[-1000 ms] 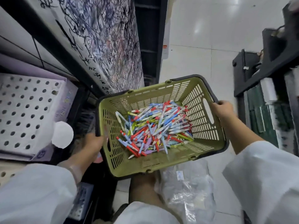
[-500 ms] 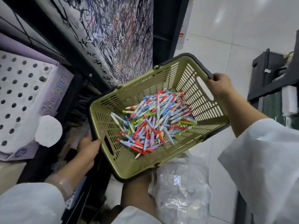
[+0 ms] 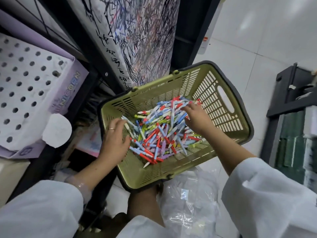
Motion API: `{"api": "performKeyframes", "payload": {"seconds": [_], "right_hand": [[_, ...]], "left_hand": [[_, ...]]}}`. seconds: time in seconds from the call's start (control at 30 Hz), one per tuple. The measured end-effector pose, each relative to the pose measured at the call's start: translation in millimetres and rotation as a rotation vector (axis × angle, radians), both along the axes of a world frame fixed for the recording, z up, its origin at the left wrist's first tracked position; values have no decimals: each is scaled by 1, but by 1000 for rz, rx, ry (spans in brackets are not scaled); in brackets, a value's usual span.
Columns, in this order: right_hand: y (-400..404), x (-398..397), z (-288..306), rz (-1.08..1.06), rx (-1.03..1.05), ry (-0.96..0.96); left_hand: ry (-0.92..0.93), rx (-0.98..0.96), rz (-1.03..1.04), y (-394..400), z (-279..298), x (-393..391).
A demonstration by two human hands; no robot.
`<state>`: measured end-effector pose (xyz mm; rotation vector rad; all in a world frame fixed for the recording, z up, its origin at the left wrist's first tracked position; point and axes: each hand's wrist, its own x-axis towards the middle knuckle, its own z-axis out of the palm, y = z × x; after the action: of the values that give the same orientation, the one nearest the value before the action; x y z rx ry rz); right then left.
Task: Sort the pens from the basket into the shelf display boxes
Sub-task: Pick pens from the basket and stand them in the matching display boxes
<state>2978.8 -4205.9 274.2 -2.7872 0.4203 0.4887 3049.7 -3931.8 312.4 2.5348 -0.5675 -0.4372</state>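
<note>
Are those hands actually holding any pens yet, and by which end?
Cannot be told. Both the left hand and right hand lie on the pens in the basket, fingers buried or blurred.

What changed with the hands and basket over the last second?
Both hands let go of the basket handles and moved inside: the left hand now rests on the near-left edge of the pen pile, the right hand reaches into its far side. The pens remain heaped in the basket; none has reached the perforated display box.
</note>
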Motion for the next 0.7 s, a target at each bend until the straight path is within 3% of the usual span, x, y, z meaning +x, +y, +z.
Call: {"api": "performKeyframes", "payload": {"seconds": [0.13, 0.3, 0.57, 0.7], "right_hand": [[7, 3, -46, 231, -82, 292], [-18, 11, -83, 544, -264, 322], [0, 30, -104, 405, -288, 149], [-3, 30, -103, 436, -302, 114]], "left_hand": [[299, 24, -55, -19, -37, -6], [386, 61, -172, -31, -66, 18], [393, 89, -129, -33, -80, 22], [420, 83, -110, -35, -78, 27]]}}
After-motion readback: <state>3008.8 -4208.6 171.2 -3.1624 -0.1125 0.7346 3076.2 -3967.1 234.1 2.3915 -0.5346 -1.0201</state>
